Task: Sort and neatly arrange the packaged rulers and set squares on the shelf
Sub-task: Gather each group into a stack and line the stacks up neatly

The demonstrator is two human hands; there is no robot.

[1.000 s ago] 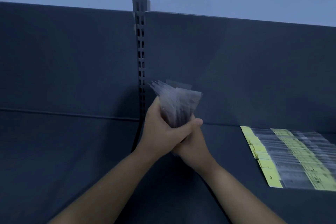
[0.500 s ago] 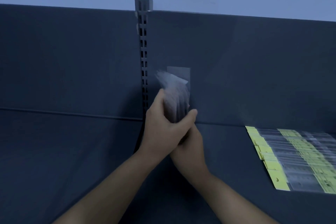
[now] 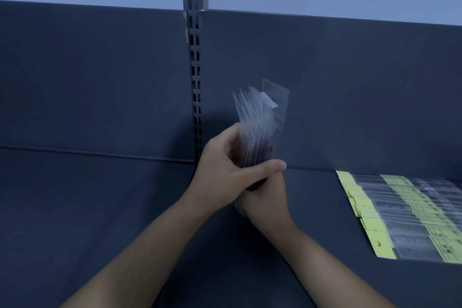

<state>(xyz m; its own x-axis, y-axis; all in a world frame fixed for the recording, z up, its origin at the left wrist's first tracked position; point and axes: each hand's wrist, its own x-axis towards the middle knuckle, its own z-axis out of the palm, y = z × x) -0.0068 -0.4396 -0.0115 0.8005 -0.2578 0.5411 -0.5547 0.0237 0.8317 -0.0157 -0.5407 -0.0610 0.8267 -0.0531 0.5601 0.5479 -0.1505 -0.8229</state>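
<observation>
Both hands are up at the middle of the shelf, clasped round a bundle of clear packets held on end. The left hand wraps the bundle from the 9 o'clock side, thumb laid across the front; the right hand grips the lower end from beneath, at 6 o'clock of the left. Both are closed tight on the bundle.

Against half a second ago, the bundle stands taller above the fists and has squared up: the loose fan of a second ago is now nearly one block, with a single packet flap standing proud at its 1 o'clock corner. The top is blurred, so the contents cannot be read.

The bundle sits just right of the slotted upright, close but apart from it. The back panel stands behind the bundle. At 3 o'clock, well apart from the hands, the laid-out row of yellow-carded packets lies flat on the shelf board, running off the right edge of view. Bare board lies between hands and row, and the whole left bay at 9 o'clock is bare too.
</observation>
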